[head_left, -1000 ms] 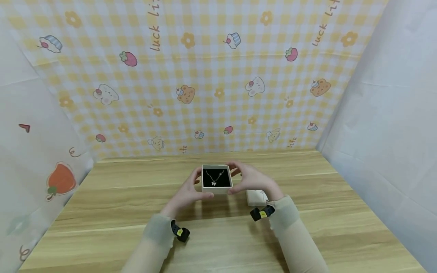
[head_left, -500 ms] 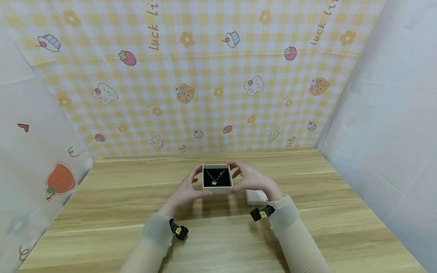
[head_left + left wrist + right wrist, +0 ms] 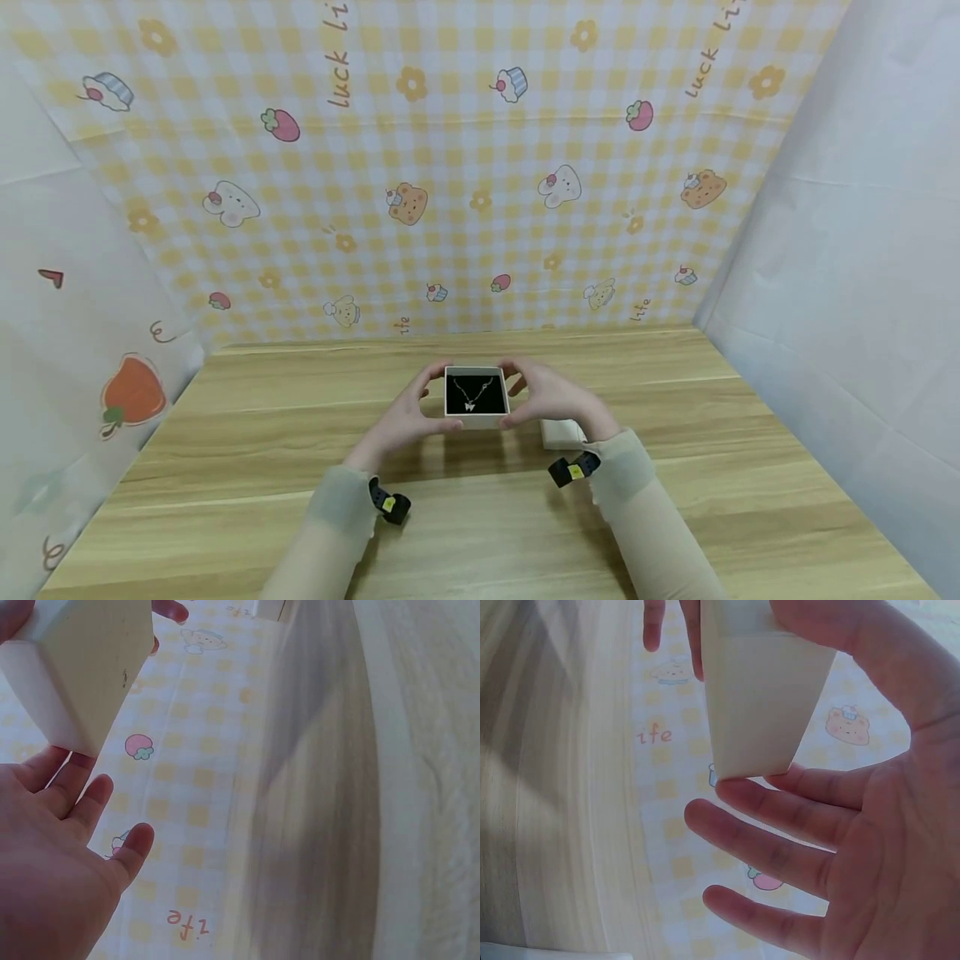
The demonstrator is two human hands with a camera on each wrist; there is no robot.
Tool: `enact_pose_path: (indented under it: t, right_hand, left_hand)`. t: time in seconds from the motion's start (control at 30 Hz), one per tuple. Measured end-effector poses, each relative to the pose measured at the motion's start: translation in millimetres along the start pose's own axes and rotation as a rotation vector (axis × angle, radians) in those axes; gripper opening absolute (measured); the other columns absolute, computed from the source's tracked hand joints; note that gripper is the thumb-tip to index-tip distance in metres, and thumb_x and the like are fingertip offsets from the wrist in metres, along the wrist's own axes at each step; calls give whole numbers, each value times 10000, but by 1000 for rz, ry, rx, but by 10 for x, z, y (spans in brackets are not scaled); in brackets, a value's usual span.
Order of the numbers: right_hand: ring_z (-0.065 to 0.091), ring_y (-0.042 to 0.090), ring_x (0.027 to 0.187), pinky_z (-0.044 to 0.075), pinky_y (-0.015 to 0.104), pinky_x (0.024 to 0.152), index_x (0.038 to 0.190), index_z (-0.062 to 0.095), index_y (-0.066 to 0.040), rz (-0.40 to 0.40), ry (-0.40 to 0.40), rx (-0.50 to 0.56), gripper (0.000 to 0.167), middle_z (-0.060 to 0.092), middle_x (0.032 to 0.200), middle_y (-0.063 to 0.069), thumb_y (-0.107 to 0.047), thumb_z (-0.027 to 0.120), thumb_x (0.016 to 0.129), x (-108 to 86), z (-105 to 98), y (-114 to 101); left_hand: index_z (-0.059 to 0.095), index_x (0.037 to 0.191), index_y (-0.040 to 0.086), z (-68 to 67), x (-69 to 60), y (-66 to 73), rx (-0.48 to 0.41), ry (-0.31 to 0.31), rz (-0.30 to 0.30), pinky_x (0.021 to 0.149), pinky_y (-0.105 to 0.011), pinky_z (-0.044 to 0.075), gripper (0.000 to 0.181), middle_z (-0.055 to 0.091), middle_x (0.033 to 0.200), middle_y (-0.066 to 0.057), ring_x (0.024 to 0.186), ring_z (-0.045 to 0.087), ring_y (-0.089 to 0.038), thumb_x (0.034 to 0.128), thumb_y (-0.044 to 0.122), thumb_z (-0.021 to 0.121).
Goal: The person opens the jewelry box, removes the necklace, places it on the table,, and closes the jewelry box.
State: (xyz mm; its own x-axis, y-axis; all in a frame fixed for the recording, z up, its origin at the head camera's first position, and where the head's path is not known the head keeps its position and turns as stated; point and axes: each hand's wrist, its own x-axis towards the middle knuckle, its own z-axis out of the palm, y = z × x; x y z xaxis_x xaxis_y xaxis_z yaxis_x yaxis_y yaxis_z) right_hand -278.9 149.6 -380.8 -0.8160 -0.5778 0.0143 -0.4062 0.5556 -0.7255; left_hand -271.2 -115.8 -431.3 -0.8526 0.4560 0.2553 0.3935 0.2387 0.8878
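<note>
A small white box [image 3: 477,422] with a black insert is held up above the table, its open side toward the head camera. On the insert lies a silver necklace [image 3: 470,406] with a butterfly-like pendant. My left hand [image 3: 401,423] grips the box's left side between thumb and fingers; in the left wrist view that hand [image 3: 52,855] touches the box's edge [image 3: 97,667]. My right hand [image 3: 553,395] pinches the right side, and in the right wrist view its thumb and fingers [image 3: 772,799] are on the box [image 3: 765,705], other fingers spread.
A white lid-like piece [image 3: 562,435] lies on the wooden table [image 3: 225,467] beside my right wrist, partly hidden by it. Behind the table hangs a yellow checked cloth [image 3: 480,150], with pale cloths at the left and right sides.
Both hands keep their hold on the box, which has shifted only slightly. The left hand has moved a little to the left along the box's side.
</note>
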Motion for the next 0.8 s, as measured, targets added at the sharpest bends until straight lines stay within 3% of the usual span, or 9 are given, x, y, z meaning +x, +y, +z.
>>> enact_pose_path:
  t: [0.23,0.4,0.57,0.8]
  right_hand:
    - [574,313,1095,513,386,846,1435,383,-31,7,-23,-27,902,490,1317,128,-266,859,706,17,30,14]
    - [575,318,1099,511,399,853,1429,392,-48,13,-28,-49,894,495,1314,121,-274,859,701,33,55,28]
    - [571,326,1107,506,412,869,1420,393,-47,22,-40,-54,892,492,1320,131,-279,863,699,44,76,32]
    - [575,314,1110,506,412,872,1424,386,-26,41,-49,-79,904,488,1334,136,-284,861,700,57,107,37]
  left_hand:
    - [357,1461,119,-19,-14,-9,30,-13,3,1111,-597,171,871,361,1487,-156,1377,285,-329,743,200,843]
    - [367,1445,122,-19,-25,-9,39,-20,-33,1130,-567,147,865,366,1479,-133,1389,270,-316,731,197,849]
    - [357,1458,129,-25,-43,-16,52,-29,-59,1114,-616,119,885,328,1504,-150,1404,232,-353,728,195,853]
    - [350,1465,163,-34,-66,-14,114,-37,-99,1079,-660,167,905,292,1521,-147,1404,222,-372,725,279,857]
